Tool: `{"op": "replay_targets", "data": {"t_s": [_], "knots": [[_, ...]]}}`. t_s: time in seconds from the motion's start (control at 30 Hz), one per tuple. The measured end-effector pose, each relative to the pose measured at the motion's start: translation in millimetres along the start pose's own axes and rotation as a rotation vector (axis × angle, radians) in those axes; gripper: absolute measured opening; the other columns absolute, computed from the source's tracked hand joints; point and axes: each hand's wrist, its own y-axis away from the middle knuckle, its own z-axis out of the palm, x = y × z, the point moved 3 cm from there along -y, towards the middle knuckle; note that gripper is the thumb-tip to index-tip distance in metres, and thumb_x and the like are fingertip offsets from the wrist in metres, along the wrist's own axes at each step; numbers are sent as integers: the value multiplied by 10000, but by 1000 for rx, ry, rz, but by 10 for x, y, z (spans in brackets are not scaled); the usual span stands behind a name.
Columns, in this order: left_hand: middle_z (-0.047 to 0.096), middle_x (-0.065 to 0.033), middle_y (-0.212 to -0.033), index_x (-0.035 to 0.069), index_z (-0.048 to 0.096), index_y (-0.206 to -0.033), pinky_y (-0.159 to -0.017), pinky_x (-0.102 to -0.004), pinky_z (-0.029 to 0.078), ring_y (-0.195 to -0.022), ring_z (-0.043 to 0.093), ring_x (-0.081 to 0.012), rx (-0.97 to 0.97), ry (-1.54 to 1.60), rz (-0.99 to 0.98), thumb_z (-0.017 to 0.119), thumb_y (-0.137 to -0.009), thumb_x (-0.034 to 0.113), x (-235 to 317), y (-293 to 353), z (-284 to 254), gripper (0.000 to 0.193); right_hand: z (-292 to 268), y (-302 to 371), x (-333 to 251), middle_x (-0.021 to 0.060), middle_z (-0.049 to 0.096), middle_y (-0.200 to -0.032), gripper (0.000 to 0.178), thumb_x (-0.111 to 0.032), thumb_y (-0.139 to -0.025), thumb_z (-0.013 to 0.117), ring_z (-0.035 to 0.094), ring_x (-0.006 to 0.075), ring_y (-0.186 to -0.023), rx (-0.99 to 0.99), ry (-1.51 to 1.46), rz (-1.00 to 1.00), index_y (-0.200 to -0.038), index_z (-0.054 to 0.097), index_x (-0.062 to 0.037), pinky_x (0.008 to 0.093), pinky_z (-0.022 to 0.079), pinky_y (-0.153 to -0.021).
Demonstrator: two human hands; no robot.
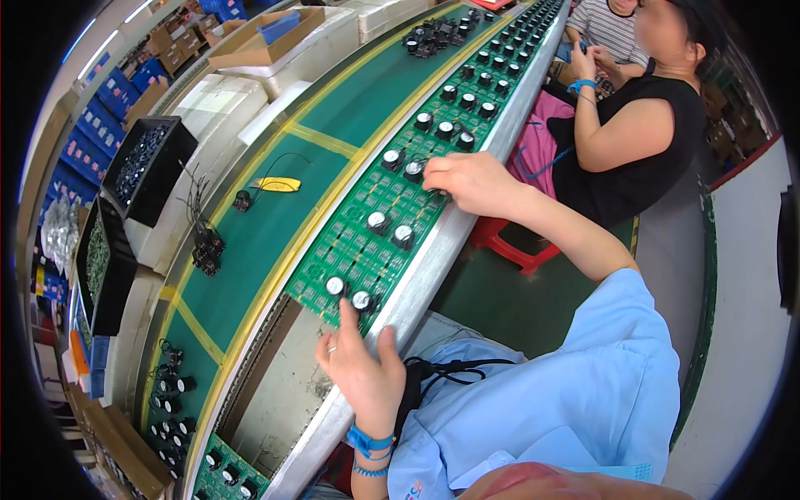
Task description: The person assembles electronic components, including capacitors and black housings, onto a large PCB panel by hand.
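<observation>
Right hand [469, 181] grip touching circuit board [367, 242] capacitor [414, 169].

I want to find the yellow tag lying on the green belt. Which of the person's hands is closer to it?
Right. The right hand rests on the circuit boards, across the belt from the yellow tag. The left hand is much lower, at the near board's end.

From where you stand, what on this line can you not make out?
- Head view: whatever the right hand pinches on the green circuit board is hidden under its fingers.
- The left hand shows only its back; its palm side is hidden.
- The black crate holds dark parts too small to identify.
- The circuit board at the bottom edge is cut off by the frame.
- Rim shelves are blurred by the fisheye.
</observation>
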Motion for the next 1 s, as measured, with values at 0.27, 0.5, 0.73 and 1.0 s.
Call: {"op": "replay_targets", "data": {"t_s": [0.27, 0.5, 0.73, 1.0], "knots": [[634, -179, -988, -54, 506, -1251, -966, -464, 365, -904, 616, -334, -11, 92, -68, 697, -777, 134, 96, -264, 388, 545, 216, 2, 600, 126, 655, -1092, 372, 124, -761, 512, 631, 307, -1036, 46, -194, 95, -1063, 646, -45, 354, 508, -879], [655, -144, -1076, 9, 632, -1098, -986, -455, 422, -947, 617, -303, 344, -13, 58, 653, -684, 49, -20, 22, -304, 416, 727, 389, 2007, 82, 599, -1291, 392, 62, -921, 471, 542, 167, -1185, -160, -620, 251, -1292, 571, -17, 283, 401, -1006], [653, -178, -1074, -19, 590, -1147, -908, -470, 430, -1010, 602, -350, 668, -914, -655, 567, -921, 182, -1160, 1412, -1968, 303, 510, 88, 1966, 56, 632, -1214, 285, -69, -993, 498, 585, 126, -1074, -20, -511, 192, -1255, 604, -38, 258, 464, -924], [638, -222, -1161, -55, 532, -1254, -1083, -518, 293, -1126, 593, -324, 433, -967, -1060, 439, -990, 436, -1590, 1889, -2126, 565, 143, -935, 208, 122, 658, -1093, 192, -7, -937, 547, 636, 230, -1020, 21, -361, -274, -1108, 634, -2, 280, 466, -905]]}}
